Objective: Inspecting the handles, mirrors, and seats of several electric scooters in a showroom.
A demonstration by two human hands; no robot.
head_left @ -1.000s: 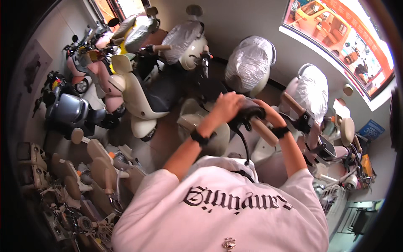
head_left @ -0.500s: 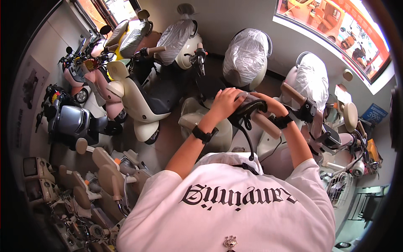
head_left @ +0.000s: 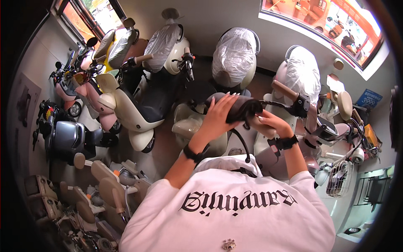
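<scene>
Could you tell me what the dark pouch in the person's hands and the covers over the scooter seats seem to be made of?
The dark pouch, held between the left hand and right hand, looks like soft matte fabric or faux leather: it sags and gives no glare. The seat covers look like thin clear plastic film: crinkled, glossy, whitish where the folds catch light.

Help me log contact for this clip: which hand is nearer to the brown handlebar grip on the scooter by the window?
Right. The right hand is at the dark object's end, close to the brown handlebar grip; the left hand wraps that object farther away.
</scene>
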